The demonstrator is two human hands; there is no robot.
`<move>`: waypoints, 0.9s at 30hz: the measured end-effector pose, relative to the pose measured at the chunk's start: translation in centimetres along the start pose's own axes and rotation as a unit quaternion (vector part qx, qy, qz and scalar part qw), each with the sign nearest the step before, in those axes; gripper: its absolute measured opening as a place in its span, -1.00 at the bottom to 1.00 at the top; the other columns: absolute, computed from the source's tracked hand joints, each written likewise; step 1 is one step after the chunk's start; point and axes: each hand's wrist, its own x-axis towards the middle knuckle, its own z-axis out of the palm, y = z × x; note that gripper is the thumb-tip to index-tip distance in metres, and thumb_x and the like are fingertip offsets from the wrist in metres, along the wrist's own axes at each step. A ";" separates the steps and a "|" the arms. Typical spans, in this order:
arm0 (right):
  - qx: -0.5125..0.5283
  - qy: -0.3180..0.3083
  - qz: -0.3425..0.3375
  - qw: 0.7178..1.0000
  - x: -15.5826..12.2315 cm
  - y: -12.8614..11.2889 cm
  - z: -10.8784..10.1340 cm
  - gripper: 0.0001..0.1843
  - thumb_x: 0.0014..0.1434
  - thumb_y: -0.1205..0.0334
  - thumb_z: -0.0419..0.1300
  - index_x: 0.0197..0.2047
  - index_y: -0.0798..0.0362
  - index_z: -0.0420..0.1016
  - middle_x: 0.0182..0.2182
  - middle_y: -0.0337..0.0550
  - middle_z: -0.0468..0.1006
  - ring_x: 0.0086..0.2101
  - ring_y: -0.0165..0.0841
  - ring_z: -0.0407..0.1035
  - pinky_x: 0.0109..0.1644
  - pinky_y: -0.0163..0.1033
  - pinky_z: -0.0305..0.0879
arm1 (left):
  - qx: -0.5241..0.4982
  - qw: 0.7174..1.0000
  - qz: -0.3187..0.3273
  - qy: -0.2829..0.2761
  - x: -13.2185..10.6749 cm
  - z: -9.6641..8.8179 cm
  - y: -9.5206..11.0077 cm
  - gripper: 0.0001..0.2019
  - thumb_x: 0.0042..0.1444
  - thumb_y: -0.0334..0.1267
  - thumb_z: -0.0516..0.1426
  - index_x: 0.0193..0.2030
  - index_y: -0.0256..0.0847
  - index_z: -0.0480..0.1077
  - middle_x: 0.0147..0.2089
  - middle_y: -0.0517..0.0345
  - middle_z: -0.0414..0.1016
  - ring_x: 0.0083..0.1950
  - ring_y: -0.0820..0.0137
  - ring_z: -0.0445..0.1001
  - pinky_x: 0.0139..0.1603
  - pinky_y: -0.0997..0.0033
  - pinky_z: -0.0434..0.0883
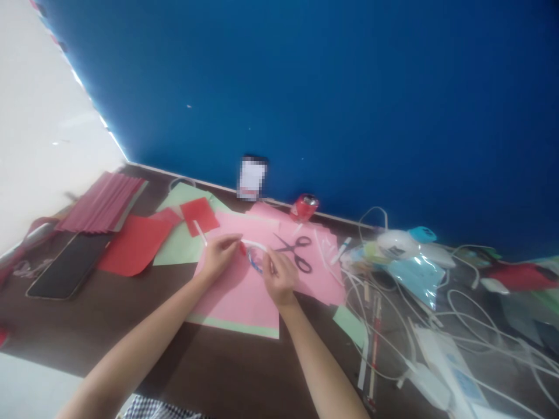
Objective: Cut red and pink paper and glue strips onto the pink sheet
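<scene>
A big blue wall (305, 105) stands at the back. In front of it is a dark brown table (96, 326) with lots of things on it. On the right side, white cords (467, 314) lie in a messy tangle, with a shiny light blue packet (417, 276) near them. Pink sheets (236, 302) lie in the middle, and a thin green edge peeks out along the bottom. On the left is a stack of folded pink paper (102, 201). A red sheet (135, 244) is near it, and a dark phone (65, 267) lies flat beside that.

Two bare hands are over the pink sheets. The left hand (220, 253) has its fingertips pressed together, pinching one end of a thin white strip. The right hand (279, 276) pinches the other end with its thumb and finger. Black scissors (294, 250) lie open on the pink paper, just past the right hand. A small red square (200, 216) lies beyond the left hand. A round red thing (304, 208) sits by the wall. The white strip (253, 242) bends between the two hands. Just under it is a little blue and white loop (253, 259), too blurry to tell what it is.
</scene>
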 end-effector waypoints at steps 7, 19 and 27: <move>0.001 0.000 -0.006 1.000 0.0 0.0 0.0 -0.73 0.13 0.44 0.14 -0.07 0.14 0.44 -0.39 -0.07 0.58 -0.38 -0.38 0.47 -0.25 -0.32 0.40 | -0.044 0.999 -0.020 0.003 0.0 0.1 0.3 -0.77 0.01 -0.18 0.18 -0.23 -0.25 0.52 -0.17 -0.01 0.57 -0.11 0.23 0.52 -0.02 0.23 0.41; -0.031 -0.029 -0.020 0.999 -0.1 -0.2 -0.1 -0.72 0.16 0.38 0.13 -0.03 0.14 0.44 -0.39 -0.05 0.59 -0.39 -0.36 0.47 -0.26 -0.30 0.38 | -0.100 0.993 -0.062 -0.010 -0.6 0.4 0.9 -0.67 -0.03 -0.11 0.22 -0.15 -0.24 0.51 -0.05 -0.05 0.52 0.02 0.18 0.45 0.09 0.17 0.35; -0.022 -0.024 -0.042 0.999 -0.3 0.0 0.1 -0.71 0.13 0.39 0.17 -0.04 0.15 0.43 -0.38 -0.07 0.59 -0.38 -0.39 0.46 -0.25 -0.33 0.37 | -0.086 0.995 -0.052 -0.029 -0.7 0.4 0.8 -0.67 -0.01 -0.12 0.20 -0.12 -0.24 0.50 -0.03 -0.04 0.51 -0.03 0.20 0.49 0.06 0.19 0.38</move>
